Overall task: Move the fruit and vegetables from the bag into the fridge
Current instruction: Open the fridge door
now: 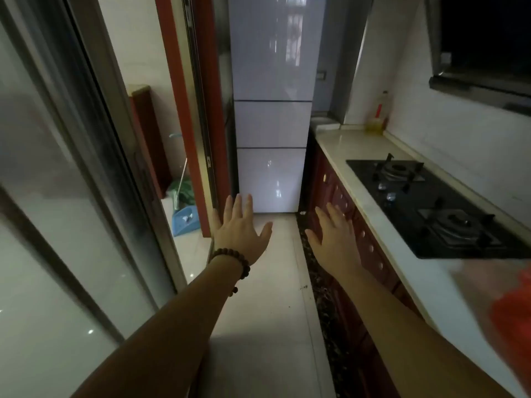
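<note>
Both forearms fill the near foreground, reaching forward over the pale floor (275, 282). Left hand (241, 228): fingers spread, palm down, holding nothing; bead bracelet (230, 261) at the wrist. Right hand (334, 238): likewise flat, fingers apart, holding nothing.

Fridge (273, 110) stands at the far end of the narrow kitchen, all three door sections closed. No handles visible on the glossy fronts; judged that the doors open by gripping a side edge, and the smooth face would give poor purchase.

Bag (511, 308): a blurred orange-red mass on the counter (402, 234) at its near right edge, just this side of the gas hob (431, 202), is probably it. Too blurred to confirm; contents not visible.

Judgement on handling: if thin plastic, the bag will be limp and slack, best taken by the mouth or loops. Produce inside is likely of mixed weight, some soft and easily bruised, so lift pieces singly with a full, gentle grip. No transfer begun.
</note>
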Tool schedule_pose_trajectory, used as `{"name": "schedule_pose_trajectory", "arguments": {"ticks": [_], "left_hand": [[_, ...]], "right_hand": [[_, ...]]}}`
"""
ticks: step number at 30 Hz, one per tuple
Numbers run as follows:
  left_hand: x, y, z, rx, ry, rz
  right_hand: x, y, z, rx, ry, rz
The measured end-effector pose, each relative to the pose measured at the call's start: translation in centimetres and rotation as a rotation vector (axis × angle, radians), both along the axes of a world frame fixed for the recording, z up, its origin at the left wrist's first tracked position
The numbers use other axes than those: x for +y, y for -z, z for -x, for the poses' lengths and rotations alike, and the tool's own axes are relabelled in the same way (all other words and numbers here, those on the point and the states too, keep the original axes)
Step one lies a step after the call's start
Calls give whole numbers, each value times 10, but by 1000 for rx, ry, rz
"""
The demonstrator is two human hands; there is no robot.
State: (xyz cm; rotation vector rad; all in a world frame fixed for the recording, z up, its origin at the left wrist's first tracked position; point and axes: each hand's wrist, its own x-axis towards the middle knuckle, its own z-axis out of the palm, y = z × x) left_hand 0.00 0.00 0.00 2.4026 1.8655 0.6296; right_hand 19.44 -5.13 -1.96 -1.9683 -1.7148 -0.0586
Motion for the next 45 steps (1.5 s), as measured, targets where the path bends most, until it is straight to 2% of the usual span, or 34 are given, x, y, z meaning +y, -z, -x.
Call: {"name": "schedule_pose_trajectory", "arguments": {"ticks": [6, 12, 19, 28, 37, 45], "left_hand": [[30, 26, 8, 35, -6, 53], [94, 44, -15, 51, -35, 71], [210, 46, -79, 38, -101, 99], [347, 34, -139, 20, -176, 105], [474, 41, -164, -9, -189, 123], [648, 32, -151, -70, -149, 74]], "right_hand": [[24, 31, 9, 19, 15, 72], [90, 44, -14, 34, 12, 91], [218, 56, -79, 11, -26, 134], [360, 40, -152, 19, -96, 152], [494, 47, -169, 6, -127, 139], [670, 30, -160, -21, -123, 82]]}}
